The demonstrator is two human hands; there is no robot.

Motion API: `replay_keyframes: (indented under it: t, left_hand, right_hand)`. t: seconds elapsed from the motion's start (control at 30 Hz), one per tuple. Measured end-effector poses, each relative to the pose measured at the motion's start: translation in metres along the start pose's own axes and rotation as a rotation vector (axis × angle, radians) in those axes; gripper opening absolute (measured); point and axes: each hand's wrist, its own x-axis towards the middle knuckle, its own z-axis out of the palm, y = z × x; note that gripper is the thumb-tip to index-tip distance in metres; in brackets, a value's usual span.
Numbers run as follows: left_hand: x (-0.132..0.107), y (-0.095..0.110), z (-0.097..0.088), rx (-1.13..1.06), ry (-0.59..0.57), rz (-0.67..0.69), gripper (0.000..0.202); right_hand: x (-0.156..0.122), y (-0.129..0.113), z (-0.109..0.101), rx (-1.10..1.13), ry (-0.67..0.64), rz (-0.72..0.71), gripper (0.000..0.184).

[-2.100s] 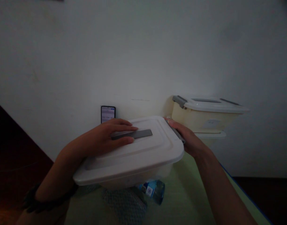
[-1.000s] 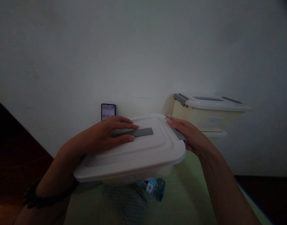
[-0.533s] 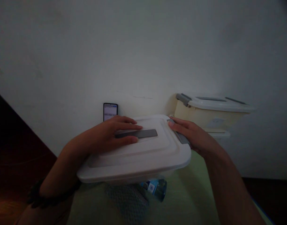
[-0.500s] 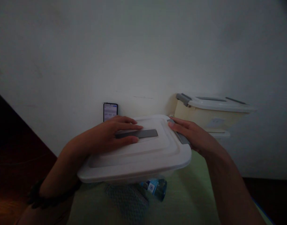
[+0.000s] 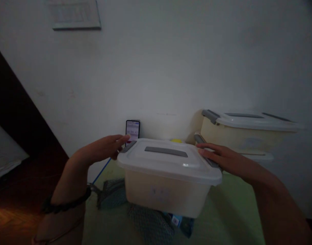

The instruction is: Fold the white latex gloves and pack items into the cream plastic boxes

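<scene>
A cream storage box (image 5: pixel 163 190) with a white lid (image 5: pixel 168 165) and grey latches is in front of me, between both hands. My left hand (image 5: pixel 108 146) is at the left latch (image 5: pixel 129 146), its fingers bent round that edge. On the other end, my right hand (image 5: pixel 219 156) grips the right latch (image 5: pixel 210 160), fingertips on top of the lid. Below the box's front lie a grey-green knitted cloth (image 5: pixel 151 223) and a plastic bottle (image 5: pixel 178 221) with a blue label, partly hidden. Whether the box rests on them or hangs above, I cannot tell.
A phone (image 5: pixel 133 129) with a lit screen leans on the wall behind the box. To the right stands a similar lidded box (image 5: pixel 232 136), above another white lid (image 5: pixel 260 157). A yellow thing (image 5: pixel 176 140) shows behind my box. The tabletop (image 5: pixel 222 211) is green.
My left hand has moved from flat on the lid to the box's left latch. The box's front wall now shows. My right hand stays at the right latch. The view has shifted.
</scene>
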Motion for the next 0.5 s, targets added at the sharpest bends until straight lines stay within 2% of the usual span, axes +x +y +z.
replay_keyframes:
  t: [0.07, 0.1, 0.17, 0.23, 0.3, 0.37, 0.43, 0.5]
  left_hand:
    - [-0.001, -0.003, 0.004, -0.139, -0.12, 0.019, 0.045]
    - [-0.001, -0.002, 0.008, -0.184, -0.142, 0.035, 0.044]
    - [0.003, 0.001, 0.014, -0.216, -0.125, 0.056, 0.041]
    - [0.008, 0.005, 0.019, -0.205, -0.044, 0.037, 0.039]
    - [0.012, 0.008, 0.021, -0.235, 0.054, 0.006, 0.038]
    - [0.015, 0.012, 0.021, -0.37, 0.11, -0.011, 0.038]
    - [0.014, 0.014, 0.02, -0.528, 0.086, -0.014, 0.04]
    - [0.012, 0.015, 0.019, -0.654, -0.012, 0.008, 0.043]
  right_hand:
    - [0.001, 0.001, 0.002, 0.029, 0.003, 0.016, 0.033]
    - [0.001, 0.001, 0.002, 0.044, 0.001, 0.027, 0.032]
    - [0.002, 0.001, 0.004, 0.068, -0.003, 0.046, 0.032]
    - [0.004, -0.001, 0.005, 0.056, 0.011, 0.057, 0.038]
    - [0.005, -0.003, 0.005, 0.027, 0.08, 0.037, 0.043]
    - [0.006, -0.007, 0.004, 0.016, 0.185, -0.018, 0.043]
    - [0.006, -0.01, 0.002, 0.054, 0.29, -0.082, 0.038]
    - [0.005, -0.014, 0.0, 0.126, 0.355, -0.101, 0.033]
